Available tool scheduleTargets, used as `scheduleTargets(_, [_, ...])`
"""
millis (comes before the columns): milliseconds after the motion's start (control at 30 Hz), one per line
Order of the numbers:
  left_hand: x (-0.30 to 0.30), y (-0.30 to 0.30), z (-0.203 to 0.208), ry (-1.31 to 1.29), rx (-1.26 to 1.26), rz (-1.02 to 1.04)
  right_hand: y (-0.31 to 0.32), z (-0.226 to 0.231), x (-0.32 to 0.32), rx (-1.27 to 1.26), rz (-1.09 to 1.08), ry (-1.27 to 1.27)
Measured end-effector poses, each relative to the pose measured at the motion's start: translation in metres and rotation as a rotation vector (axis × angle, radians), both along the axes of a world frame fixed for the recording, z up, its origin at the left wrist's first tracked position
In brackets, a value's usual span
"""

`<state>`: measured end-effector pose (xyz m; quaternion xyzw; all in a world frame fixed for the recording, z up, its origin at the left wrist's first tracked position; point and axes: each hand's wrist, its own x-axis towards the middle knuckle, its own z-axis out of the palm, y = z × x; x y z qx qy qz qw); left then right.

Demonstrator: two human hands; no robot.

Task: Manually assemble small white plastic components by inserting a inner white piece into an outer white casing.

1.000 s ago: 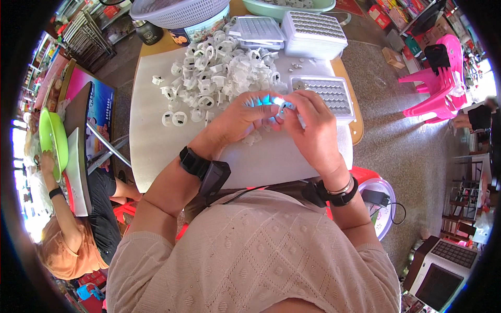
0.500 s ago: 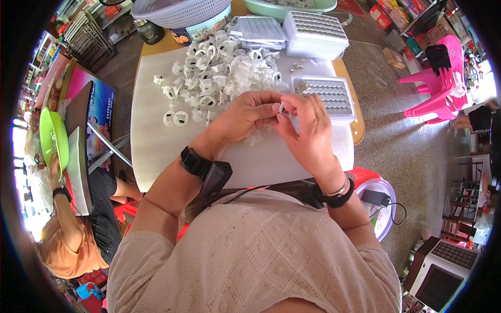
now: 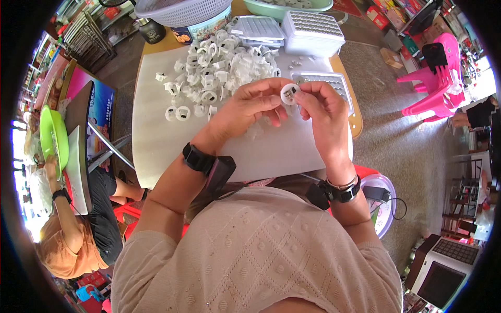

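A small round white plastic piece (image 3: 286, 99) with dark and metallic parts in its middle is held up over the table, its flat face toward me. My right hand (image 3: 329, 112) pinches its right edge between thumb and forefinger. From the other side, my left hand (image 3: 245, 107) grips its left edge, fingers curled around behind. Beyond my left hand lies a heap of similar white plastic pieces (image 3: 209, 78), several of them spread loose at its near side. Partly behind my right hand is a white tray (image 3: 350, 99) with rows of small metallic parts.
Stacked white trays (image 3: 313, 44) stand at the back right, beside flatter trays (image 3: 258, 28). Behind the heap are a grey-lilac basket (image 3: 182, 13), a green basin (image 3: 289, 6) and a dark bottle (image 3: 151, 32). At left, another person in orange (image 3: 65, 240) reaches toward a lime-green basin (image 3: 55, 138).
The white plastic piece has turned from edge-on to face me and has risen slightly. My right hand has shifted up and to the right, its fingers now at the piece's right edge.
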<state>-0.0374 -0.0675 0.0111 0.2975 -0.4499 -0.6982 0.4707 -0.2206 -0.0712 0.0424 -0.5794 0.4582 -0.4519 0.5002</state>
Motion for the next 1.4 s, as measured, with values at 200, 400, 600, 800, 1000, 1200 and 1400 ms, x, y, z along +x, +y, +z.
scheduleTargets(200, [0.011,-0.007,-0.008,0.114,-0.08,0.038,0.009,0.001,0.011,-0.219,-0.062,0.069])
scheduleTargets(400, [0.019,-0.011,-0.007,0.208,-0.115,0.181,0.027,-0.029,0.018,-0.603,0.195,0.423])
scheduleTargets(600, [0.028,-0.018,-0.019,0.323,-0.077,0.132,0.031,-0.044,0.04,-0.793,0.269,0.608])
scheduleTargets(800, [0.019,-0.008,-0.005,0.209,-0.12,0.141,0.025,-0.052,0.024,-0.74,0.238,0.519])
scheduleTargets(1000, [0.017,-0.008,-0.011,0.168,-0.111,0.162,0.035,-0.05,-0.005,-0.814,0.192,0.632])
scheduleTargets(1200, [0.021,-0.014,-0.016,0.256,-0.126,0.093,0.042,-0.05,-0.024,-0.687,0.105,0.589])
scheduleTargets(1400, [0.022,-0.016,-0.018,0.237,-0.13,0.092,0.044,-0.051,-0.011,-0.659,0.127,0.616])
